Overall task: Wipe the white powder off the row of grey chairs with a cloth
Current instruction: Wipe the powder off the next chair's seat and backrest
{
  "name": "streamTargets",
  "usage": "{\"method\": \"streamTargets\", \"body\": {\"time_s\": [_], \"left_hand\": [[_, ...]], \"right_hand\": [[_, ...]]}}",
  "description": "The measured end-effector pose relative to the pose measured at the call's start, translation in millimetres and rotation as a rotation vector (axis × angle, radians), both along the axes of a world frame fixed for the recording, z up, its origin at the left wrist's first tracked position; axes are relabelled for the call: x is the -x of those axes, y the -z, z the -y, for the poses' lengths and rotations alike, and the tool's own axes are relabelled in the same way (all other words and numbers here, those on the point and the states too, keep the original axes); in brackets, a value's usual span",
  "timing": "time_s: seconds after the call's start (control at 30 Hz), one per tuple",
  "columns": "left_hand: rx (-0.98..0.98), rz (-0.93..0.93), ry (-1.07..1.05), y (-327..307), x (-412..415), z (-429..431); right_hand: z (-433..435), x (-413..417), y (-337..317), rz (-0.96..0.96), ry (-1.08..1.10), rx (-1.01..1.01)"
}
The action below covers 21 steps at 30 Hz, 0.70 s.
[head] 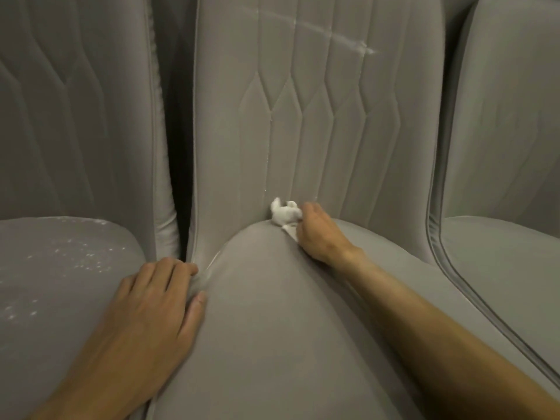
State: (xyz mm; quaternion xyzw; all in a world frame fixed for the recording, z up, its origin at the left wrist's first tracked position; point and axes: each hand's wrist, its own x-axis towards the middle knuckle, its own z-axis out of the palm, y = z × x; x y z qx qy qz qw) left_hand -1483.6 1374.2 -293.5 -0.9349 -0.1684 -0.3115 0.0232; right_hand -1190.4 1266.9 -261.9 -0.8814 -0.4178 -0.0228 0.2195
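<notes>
Cloth (285,214): a small white wad, crumpled and soft, located in the crease where the seat of the middle chair (272,344) meets its backrest (224,131). The right hand (321,234) holds it. Its grip is closed round the wad with the fingers curled; a lobe of fabric protrudes to the left of the knuckles and a strip shows beneath the hand. The left hand (151,301) rests palm-down across the join between the left chair (75,131) and the middle chair. Its grip is spread, fingers loosely extended, thumb lying on the middle seat, holding nothing. Upholstery on all three chairs is matte grey fabric with a fine, suede-like nap. Seats are domed and smooth; backrests carry stitched vertical channels that kink into a zigzag diamond pattern. The right chair (500,268) has a piped seam along its rim. White powder (333,33) forms a thin diagonal streak high on the middle backrest, with faint traces along a vertical stitch line above the cloth. Scattered white specks (75,253) lie on the left seat. A dark gap (178,147) separates the left and middle backrests.
</notes>
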Motion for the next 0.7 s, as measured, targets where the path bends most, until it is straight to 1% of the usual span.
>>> {"method": "streamTargets", "body": {"time_s": [0.07,0.13,0.2,0.27,0.33,0.4,0.43,0.47,0.5,0.57,0.6,0.63,0.7], "left_hand": [[0.007,-0.001,0.002,-0.5,0.4,0.6],[0.006,0.001,0.009,-0.5,0.7,0.9],[-0.006,-0.001,0.017,0.7,0.8,0.8],[-0.006,0.004,0.021,0.6,0.6,0.0],[0.006,0.009,0.016,0.2,0.8,-1.0],[0.024,0.010,0.016,0.3,0.7,0.3],[0.026,0.006,0.015,0.6,1.1,0.5],[0.026,0.003,0.014,1.0,1.3,0.6],[0.022,0.000,0.016,1.4,1.5,0.2],[0.021,0.001,0.021,2.5,0.9,-0.2],[0.025,0.003,0.019,2.2,1.0,-0.2],[0.029,0.001,0.018,1.6,1.6,-0.1],[0.031,-0.002,0.021,-0.6,2.7,1.4]], "right_hand": [[-9.0,3.8,4.4,0.027,0.073,0.001],[-21.6,22.2,7.0,0.051,-0.030,-0.019],[-22.3,36.2,3.8,0.002,-0.177,-0.047],[-13.3,28.0,-4.4,-0.018,-0.247,0.006],[-3.9,7.7,-7.7,-0.020,-0.162,0.046],[-0.1,-5.5,-3.3,-0.010,-0.018,0.034],[-4.2,-1.4,-1.8,-0.002,0.015,0.024],[-11.1,9.3,-2.2,0.009,-0.002,0.018],[-18.3,22.1,-1.1,0.002,-0.068,0.001],[-25.2,47.4,-2.5,-0.083,-0.239,-0.036],[-26.2,53.6,-1.6,-0.086,-0.293,-0.030],[-23.5,55.3,-3.2,-0.106,-0.327,-0.022],[-18.7,47.7,-8.5,-0.111,-0.292,-0.015]]}}
